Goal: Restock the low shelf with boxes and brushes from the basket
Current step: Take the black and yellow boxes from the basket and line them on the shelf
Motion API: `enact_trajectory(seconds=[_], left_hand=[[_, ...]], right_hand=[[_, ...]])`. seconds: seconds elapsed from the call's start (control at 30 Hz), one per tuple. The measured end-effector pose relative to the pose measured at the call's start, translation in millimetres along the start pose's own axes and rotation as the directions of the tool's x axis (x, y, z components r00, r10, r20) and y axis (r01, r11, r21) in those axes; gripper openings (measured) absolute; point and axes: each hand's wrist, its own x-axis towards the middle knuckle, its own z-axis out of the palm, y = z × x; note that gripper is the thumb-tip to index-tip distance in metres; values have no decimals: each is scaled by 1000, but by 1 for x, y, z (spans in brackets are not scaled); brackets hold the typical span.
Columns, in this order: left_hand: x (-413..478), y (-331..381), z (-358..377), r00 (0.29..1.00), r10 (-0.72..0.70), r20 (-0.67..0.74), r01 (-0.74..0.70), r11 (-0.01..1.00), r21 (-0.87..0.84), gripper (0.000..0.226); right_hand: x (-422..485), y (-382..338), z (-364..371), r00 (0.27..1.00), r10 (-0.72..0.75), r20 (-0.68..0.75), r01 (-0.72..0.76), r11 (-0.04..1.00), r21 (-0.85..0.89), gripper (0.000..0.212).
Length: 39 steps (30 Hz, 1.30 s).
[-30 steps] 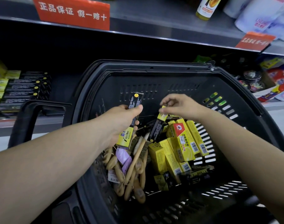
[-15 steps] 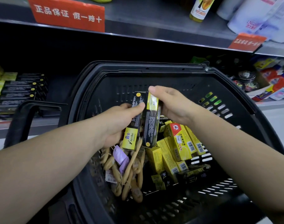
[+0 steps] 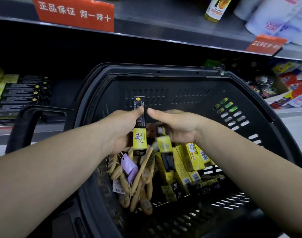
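Left of the basket (image 3: 164, 74), the low shelf (image 3: 48, 130) carries stacked boxes (image 3: 21, 95), black with yellow ends and piled flat. Between that stack and the basket's left rim the shelf is dark, open room. The handle (image 3: 24, 124) stands up just left of the rim, in front of the shelf's edge. Beyond the basket's far rim a dark gap runs under the upper shelf (image 3: 164, 26).

Over the basket's middle the left hand (image 3: 122, 131) grips a box (image 3: 139, 133) upright, thumb on its face and fingers wrapped behind it. It is a slim carton, black above with small print and a yellow dot at the top, yellow below with dark lettering. Beneath it, in the basket's left half, wooden brushes (image 3: 140, 182) lie heaped with a purple tag (image 3: 128, 164) among them.

The right hand (image 3: 179, 126) is just right of that box, its thumb tip beside the box's edge and its fingers curled down out of sight. A blurred box (image 3: 164, 145), yellow above black, shows right under the palm. I cannot tell whether the fingers hold it. In the basket's right half, yellow boxes (image 3: 194, 158) lean together with barcodes showing.

Half a second ago the right hand held a second box upright against the left hand's box. Now its thumb is bare and the blurred box sits lower. The left hand's box has kept its pose.
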Motion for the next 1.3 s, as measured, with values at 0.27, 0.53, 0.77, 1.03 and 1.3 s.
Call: enact_trajectory(seconds=[0.27,0.53,0.77,1.03,1.3], left_hand=[[3,-4,2,995,101,-8,-100,993,59,14],[10,-9,-4,988,149,-33,-138,967,214,15],[8,-8,0,992,126,-6,-122,971,205,6],[12,-10,-8,995,67,-69,-46,962,271,56],[-4,-9,-2,993,-17,115,-56,799,598,56]], right_hand=[[34,16,1,926,-165,-341,143,986,-87,39],[46,90,-25,988,143,-55,-56,9,-998,75],[66,98,-28,965,-46,256,214,-422,-881,40],[-9,14,-54,901,-418,116,282,362,-889,32],[-11,34,-35,877,-475,-68,289,636,-716,55]])
